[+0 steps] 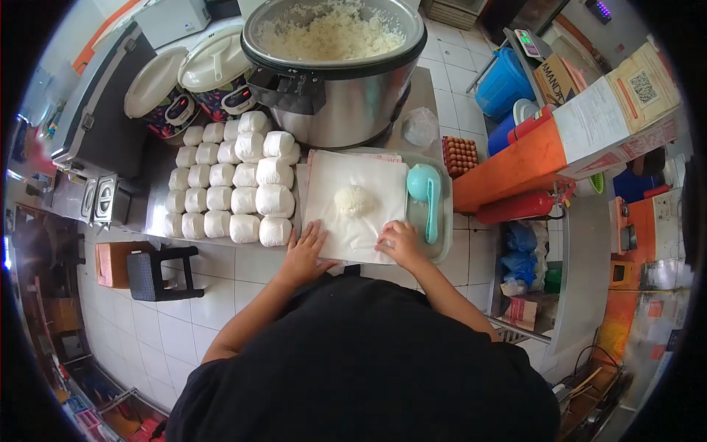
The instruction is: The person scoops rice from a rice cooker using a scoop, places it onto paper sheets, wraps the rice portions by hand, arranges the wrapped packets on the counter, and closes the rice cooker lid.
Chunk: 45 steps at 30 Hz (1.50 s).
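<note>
In a tiled kitchen, a metal table (427, 90) is bearing rows of white wrapped parcels (221, 175) and a large pot (335, 110) of cooked rice. A rice mound (353, 200) is resting near the middle of a white paper sheet (379, 173). The left hand (303, 258) is spreading its fingers at the sheet's lower left; the right hand (400, 244) is curling its fingers at the lower right, whether pinching I cannot tell. A turquoise scoop (433, 205) is lying alongside.
</note>
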{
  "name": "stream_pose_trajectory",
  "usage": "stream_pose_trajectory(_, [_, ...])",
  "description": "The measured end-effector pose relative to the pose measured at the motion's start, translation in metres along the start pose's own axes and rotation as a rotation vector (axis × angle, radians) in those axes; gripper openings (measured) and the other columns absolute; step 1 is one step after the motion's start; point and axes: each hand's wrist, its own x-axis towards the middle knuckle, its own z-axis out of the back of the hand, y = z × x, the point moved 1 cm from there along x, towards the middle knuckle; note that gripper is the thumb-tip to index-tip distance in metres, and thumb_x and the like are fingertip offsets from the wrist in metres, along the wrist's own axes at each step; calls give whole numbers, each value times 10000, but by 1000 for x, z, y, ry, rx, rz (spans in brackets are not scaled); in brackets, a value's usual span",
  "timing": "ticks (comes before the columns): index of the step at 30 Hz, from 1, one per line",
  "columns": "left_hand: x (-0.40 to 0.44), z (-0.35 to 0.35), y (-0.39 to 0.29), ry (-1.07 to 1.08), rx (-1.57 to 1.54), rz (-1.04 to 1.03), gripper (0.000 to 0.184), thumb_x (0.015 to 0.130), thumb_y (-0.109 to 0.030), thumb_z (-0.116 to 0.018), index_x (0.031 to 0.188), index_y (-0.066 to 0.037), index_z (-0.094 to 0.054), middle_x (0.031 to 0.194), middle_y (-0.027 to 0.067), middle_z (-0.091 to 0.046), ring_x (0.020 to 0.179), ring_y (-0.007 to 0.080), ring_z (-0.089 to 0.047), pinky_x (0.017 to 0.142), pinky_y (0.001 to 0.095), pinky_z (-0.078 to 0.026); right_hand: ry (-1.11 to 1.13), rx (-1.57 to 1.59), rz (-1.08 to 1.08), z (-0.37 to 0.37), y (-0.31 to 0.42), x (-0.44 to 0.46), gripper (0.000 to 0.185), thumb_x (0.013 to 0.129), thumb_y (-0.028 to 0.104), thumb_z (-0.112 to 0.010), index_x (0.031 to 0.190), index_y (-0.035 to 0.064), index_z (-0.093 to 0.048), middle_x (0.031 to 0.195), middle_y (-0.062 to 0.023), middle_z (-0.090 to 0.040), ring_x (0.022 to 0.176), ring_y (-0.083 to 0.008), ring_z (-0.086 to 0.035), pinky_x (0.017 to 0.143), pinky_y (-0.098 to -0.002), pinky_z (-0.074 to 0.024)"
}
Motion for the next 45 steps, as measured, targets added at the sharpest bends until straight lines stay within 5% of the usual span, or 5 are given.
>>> stream_pose_trajectory(20, [28, 19, 20, 87, -87, -251, 530, 707, -386, -741, 1124, -90, -602, 1397, 150, -422, 1322, 350, -350, 1069, 473, -306, 82, 87, 139, -30, -23, 17, 250, 740, 415, -677, 776, 168, -688, 905, -1, -599, 958, -232, -520, 830, -438, -359])
stream_pose_trajectory(29, [35, 15, 17, -18, -170, -149, 341, 755, -171, -683, 1077, -71, -627, 1257, 147, -552, 1194, 346, -491, 1001, 480, -380, 361, 468, -425, 6, 1, 42, 231, 783, 351, -657, 834, 126, -654, 998, -42, -626, 1013, -245, -569, 871, -453, -382])
stream_pose_trajectory(34, [59, 38, 10, -293, -492, 89, 178, 786, -66, -636, 953, -10, -661, 970, 172, -655, 946, 358, -617, 853, 389, -478, -32, -5, 135, 38, 35, 34, 261, 783, 300, -647, 891, 63, -633, 855, -114, -651, 924, -325, -608, 810, -416, -463])
stream_pose_trajectory(40, [123, 43, 25, -213, -652, 477, 375, 853, -348, -622, 970, 8, -648, 748, 212, -636, 755, 319, -647, 678, 402, -483, -10, 453, -319, 19, -37, 96, 201, 825, 207, -544, 827, 27, -633, 771, -180, -638, 720, -353, -615, 640, -421, -463])
stream_pose_trajectory(45, [139, 34, 30, -92, -460, 405, 296, 875, -261, -581, 913, 31, -610, 747, 227, -631, 724, 354, -638, 665, 416, -480, -12, 369, -494, -3, -46, 102, 238, 830, 244, -561, 802, 18, -632, 794, -211, -636, 737, -372, -616, 647, -451, -461])
